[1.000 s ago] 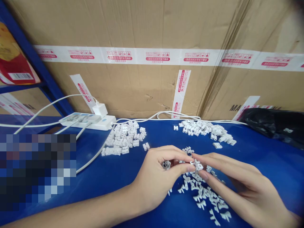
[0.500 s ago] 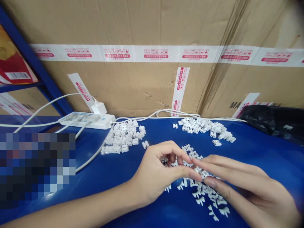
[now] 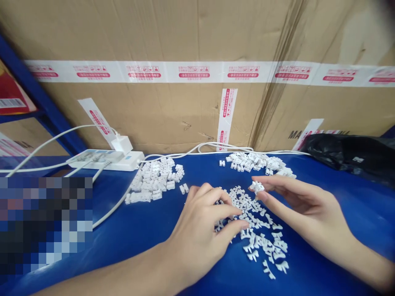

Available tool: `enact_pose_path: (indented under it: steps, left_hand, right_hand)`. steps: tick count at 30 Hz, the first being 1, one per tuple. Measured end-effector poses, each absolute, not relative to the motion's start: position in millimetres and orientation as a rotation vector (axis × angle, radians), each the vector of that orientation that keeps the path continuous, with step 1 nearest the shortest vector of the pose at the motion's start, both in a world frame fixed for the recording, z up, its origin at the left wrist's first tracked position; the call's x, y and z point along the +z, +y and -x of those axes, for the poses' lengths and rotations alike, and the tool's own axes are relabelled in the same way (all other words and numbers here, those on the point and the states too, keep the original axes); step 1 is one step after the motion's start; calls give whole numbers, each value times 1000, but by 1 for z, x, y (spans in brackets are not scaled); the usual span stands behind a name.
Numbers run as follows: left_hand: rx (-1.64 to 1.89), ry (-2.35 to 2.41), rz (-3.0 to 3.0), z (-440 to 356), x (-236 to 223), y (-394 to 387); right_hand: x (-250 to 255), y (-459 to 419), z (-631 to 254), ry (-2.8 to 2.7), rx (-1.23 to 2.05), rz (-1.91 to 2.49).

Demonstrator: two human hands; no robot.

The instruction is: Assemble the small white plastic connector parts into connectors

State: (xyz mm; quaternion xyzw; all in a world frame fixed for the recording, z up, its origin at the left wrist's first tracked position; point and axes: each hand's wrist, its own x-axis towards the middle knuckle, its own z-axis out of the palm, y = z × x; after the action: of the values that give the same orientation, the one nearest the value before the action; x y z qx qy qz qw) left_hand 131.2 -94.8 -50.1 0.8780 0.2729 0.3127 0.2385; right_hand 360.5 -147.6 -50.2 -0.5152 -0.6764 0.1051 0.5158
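Between the thumb and fingertips of my right hand (image 3: 308,205) is a small white plastic connector block (image 3: 257,187), raised above the table. My left hand (image 3: 203,226) hovers at the near left side of a loose pile of small white plastic clips (image 3: 257,222). Its thumb and index finger are apart, with clips showing beyond them, and part of the pile is hidden behind the hand. Further back lies a heap of white connector blocks (image 3: 256,161). Another heap of similar blocks (image 3: 154,179) sits to the left, with a few pieces apart from it.
A white power strip (image 3: 132,160) with a plugged-in adapter and cables stands at the back left. A white cable (image 3: 185,155) runs along the foot of large cardboard boxes (image 3: 173,111). On the right is a black plastic bag (image 3: 336,158). The tabletop (image 3: 135,236) is blue.
My hands were together over the clips, working at a small white piece. Now they have parted: my right hand has lifted the connector block away, and my left fingers have opened. The view has shifted slightly.
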Motion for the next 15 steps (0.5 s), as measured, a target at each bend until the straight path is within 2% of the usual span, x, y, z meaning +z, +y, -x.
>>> enact_pose_path:
  steps: [15]
  left_hand:
    - [804,698,-2446,-121,-60,-87]
  right_hand:
    - [-50,-143,-365,-1736,228,1212]
